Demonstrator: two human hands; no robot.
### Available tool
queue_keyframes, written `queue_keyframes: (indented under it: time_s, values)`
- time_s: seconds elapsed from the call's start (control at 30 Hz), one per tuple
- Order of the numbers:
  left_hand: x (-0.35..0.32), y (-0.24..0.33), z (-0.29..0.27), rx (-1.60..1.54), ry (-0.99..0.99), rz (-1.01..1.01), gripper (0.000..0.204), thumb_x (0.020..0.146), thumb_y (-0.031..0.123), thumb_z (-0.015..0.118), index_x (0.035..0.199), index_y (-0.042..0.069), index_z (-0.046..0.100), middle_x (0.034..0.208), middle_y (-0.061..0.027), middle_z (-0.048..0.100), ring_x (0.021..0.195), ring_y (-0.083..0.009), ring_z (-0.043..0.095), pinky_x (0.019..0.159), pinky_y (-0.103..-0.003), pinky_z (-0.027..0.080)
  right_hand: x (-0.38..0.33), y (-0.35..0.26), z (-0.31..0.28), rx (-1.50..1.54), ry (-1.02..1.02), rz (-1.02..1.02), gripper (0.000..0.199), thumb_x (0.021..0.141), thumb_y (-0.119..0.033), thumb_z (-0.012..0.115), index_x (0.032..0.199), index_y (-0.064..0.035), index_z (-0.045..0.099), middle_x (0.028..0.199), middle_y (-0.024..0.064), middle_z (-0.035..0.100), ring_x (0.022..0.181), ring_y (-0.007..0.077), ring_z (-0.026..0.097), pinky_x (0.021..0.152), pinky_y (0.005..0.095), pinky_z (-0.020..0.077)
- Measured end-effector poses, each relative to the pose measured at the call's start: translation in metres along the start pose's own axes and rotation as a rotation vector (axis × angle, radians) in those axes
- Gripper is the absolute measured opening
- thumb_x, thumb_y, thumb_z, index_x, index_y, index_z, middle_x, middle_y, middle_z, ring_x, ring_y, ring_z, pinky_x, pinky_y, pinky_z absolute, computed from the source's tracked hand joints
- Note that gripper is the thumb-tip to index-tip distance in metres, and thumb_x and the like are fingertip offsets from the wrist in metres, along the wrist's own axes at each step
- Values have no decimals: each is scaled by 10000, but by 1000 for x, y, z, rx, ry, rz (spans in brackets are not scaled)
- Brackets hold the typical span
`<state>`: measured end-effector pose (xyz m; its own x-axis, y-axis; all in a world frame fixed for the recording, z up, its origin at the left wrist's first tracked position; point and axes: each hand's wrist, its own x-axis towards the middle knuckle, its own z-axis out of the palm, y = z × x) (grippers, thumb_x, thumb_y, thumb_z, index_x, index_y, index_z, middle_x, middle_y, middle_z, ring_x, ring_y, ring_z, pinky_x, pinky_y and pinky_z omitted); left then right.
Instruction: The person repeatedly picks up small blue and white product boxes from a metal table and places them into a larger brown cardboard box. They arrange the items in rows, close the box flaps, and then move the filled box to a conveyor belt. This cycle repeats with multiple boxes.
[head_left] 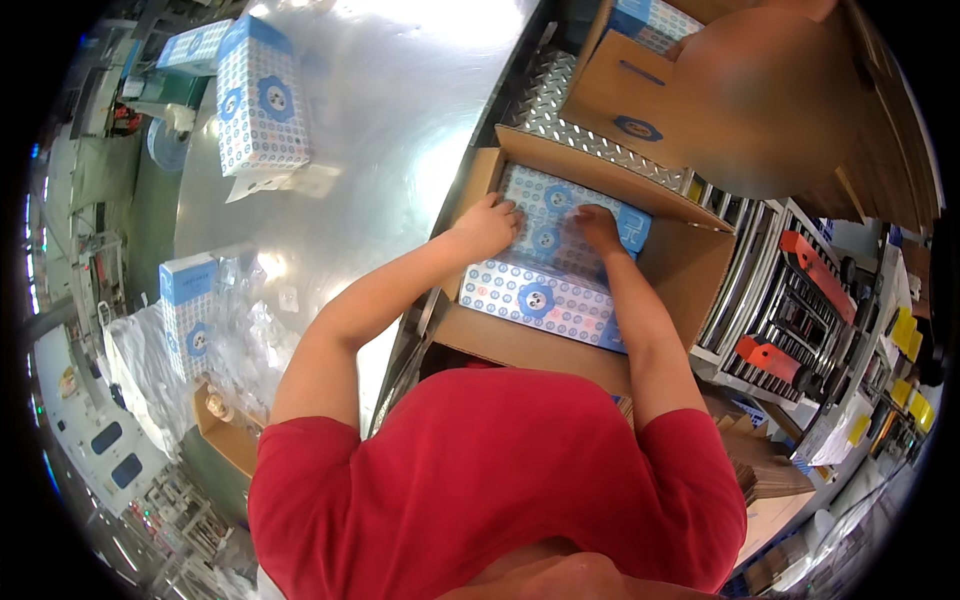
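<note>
An open brown carton (712, 262) stands before me with white and blue patterned boxes inside. One patterned box (545, 200) lies on the far side of the carton, its blue end to the right. Another patterned box (490, 288) lies on the near side, showing a round blue emblem. At the left end of the far box is my left hand (488, 228), with fingers bent over its edge. My right hand (598, 230) reaches over the same box toward its right end, fingers curled together. Whatever those fingers pinch, if anything, is hidden. A blurred, glossy patch shows between the two hands.
A shiny metal table (390, 110) spreads to the left, with an upright patterned box (262, 100) and clear plastic bags (250, 310) on it. Beyond my carton, another person's head (765, 100) leans by a second carton (620, 95). A roller conveyor (745, 290) with red-orange brackets (815, 275) runs at right.
</note>
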<state>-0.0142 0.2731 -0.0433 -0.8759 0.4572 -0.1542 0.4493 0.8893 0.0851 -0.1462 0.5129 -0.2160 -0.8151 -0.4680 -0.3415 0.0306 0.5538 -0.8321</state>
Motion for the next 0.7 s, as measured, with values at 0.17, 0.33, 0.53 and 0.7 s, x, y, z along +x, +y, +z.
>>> queue_keyframes:
  time_s: [0.17, 0.33, 0.53, 0.7]
  values:
    - [-175, -45, -31, -228, 608, -749, 272, 767, 6, 557, 1030, 62, 600, 1071, -155, 581, 1016, -344, 534, 841, -437, 444, -2, 20, 5, -391, 76, -215, 382, 687, -82, 671, 1063, -55, 611, 939, 196, 646, 878, 341, 622, 756, 405, 499]
    - [-430, -43, -34, -75, 626, -1767, 220, 773, 68, 625, 992, 58, 613, 860, -116, 618, 761, -231, 594, 685, -342, 476, -4, -13, 12, -210, 37, -124, 476, 738, -98, 693, 1193, -44, 567, 1087, 149, 556, 940, 257, 551, 819, 365, 470]
    - [-428, -14, 28, -324, 429, -1606, 427, 688, 284, 757, 1008, 40, 612, 877, -185, 639, 807, -333, 618, 712, -399, 483, -12, -53, -10, -92, -77, -62, 332, 825, -110, 627, 1141, -20, 581, 988, 101, 607, 904, 166, 566, 772, 290, 473]
    - [-345, -19, 33, -604, 398, -1418, 140, 769, 123, 651, 877, 34, 647, 810, -125, 642, 751, -292, 619, 672, -367, 484, -50, -140, -20, 5, -175, -214, 258, 870, -127, 605, 1104, -20, 599, 903, 72, 643, 804, 136, 590, 716, 271, 485]
